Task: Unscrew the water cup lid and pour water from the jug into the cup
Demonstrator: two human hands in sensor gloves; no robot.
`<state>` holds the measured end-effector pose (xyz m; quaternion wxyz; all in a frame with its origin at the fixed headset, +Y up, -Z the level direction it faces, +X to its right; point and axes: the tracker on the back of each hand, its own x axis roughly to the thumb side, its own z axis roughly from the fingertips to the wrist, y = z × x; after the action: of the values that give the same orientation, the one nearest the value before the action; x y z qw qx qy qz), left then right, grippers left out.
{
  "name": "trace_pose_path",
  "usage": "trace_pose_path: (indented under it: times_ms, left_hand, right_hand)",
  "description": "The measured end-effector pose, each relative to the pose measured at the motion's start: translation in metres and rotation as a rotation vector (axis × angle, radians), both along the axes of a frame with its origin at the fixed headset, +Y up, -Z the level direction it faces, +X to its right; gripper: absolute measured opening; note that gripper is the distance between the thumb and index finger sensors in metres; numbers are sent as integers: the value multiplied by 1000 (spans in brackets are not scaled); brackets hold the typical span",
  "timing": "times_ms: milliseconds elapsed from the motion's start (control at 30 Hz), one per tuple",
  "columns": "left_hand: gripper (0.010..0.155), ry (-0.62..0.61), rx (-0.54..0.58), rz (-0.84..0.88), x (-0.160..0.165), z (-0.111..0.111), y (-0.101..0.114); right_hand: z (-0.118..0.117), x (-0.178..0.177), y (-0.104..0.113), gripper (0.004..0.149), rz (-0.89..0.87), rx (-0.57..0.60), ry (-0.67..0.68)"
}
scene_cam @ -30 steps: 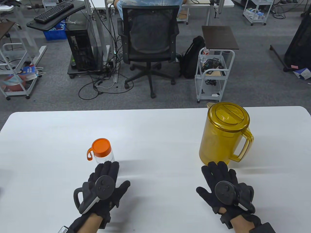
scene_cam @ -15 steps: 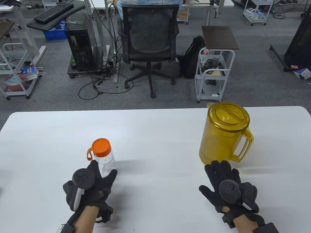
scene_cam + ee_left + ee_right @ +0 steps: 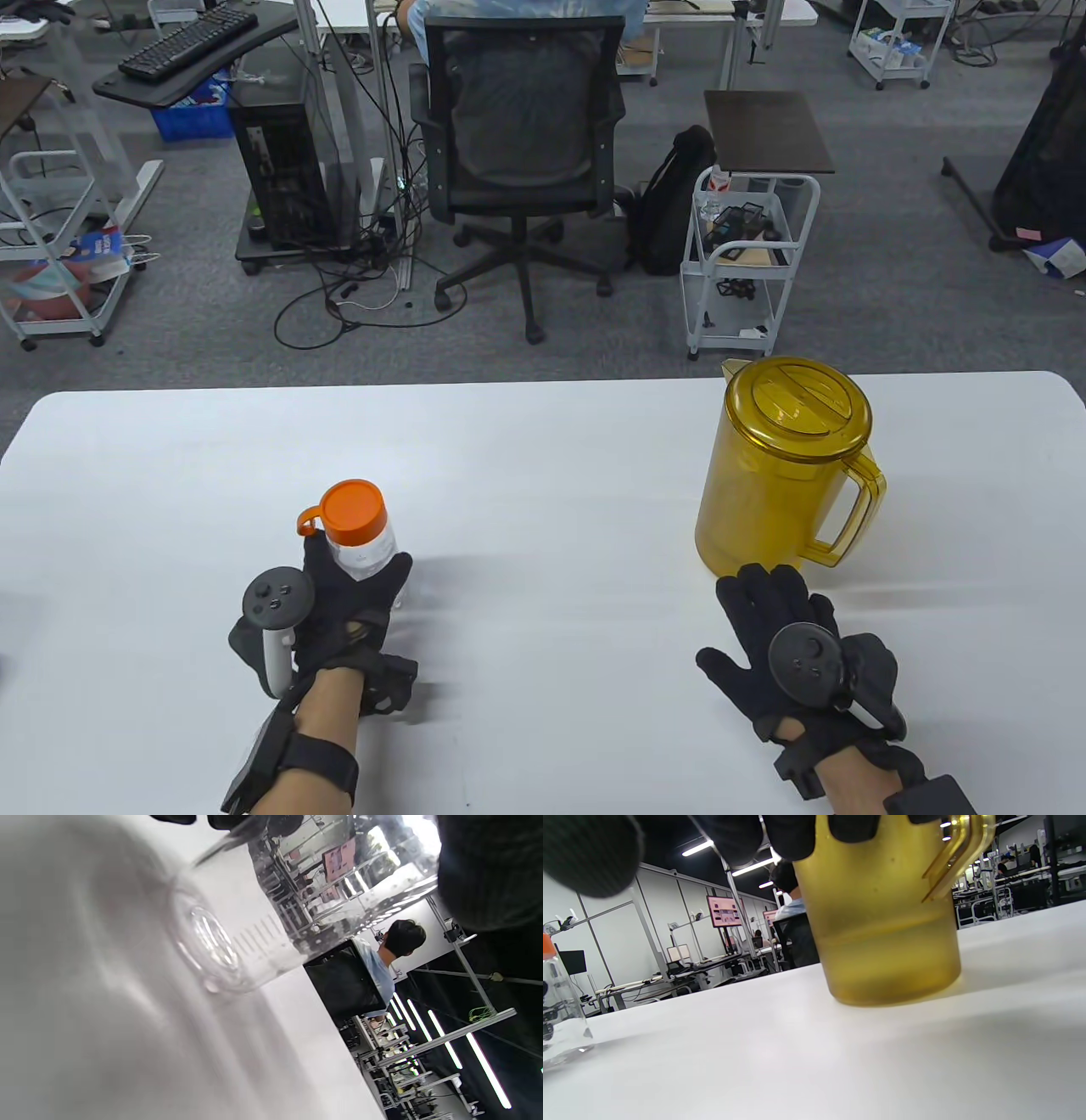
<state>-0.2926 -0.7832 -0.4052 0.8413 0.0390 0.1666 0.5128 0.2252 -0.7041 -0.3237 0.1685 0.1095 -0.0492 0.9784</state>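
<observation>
The left hand [image 3: 352,607] grips the clear water cup [image 3: 365,552], well left of the yellow jug [image 3: 776,488] on the table [image 3: 543,441]. Its orange lid [image 3: 355,506] remains screwed on, so unscrewing and pouring are both left. The right hand [image 3: 785,632] lies flat and empty just before the jug.

Clear cup [image 3: 237,942] is filling the frame, base tilting just above the white surface [image 3: 106,1052]. Gloved fingers [image 3: 479,870] are wrapping its side. A person [image 3: 382,959] is sitting behind.

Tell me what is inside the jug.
Through the jug's amber wall the right wrist view shows a darker band in the lower part, probably liquid. From above, its lid covers the opening, so nothing inside can be seen directly.
</observation>
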Motion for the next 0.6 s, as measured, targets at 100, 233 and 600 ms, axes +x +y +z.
trace_pose_path:
  times_ms: [100,233,600]
  left_hand:
    - [118,23,40,-11,-2,-7,2]
    - [111,17,76,-1,-3,-15,2]
    - [109,-188,123,56,16,-17,5]
  right_hand:
    - [-1,1,-1,83,-4,-9,-1]
    - [-1,0,-1,83,-5,-14,-1]
    - [-2,-4,-2,84,5,-13,8]
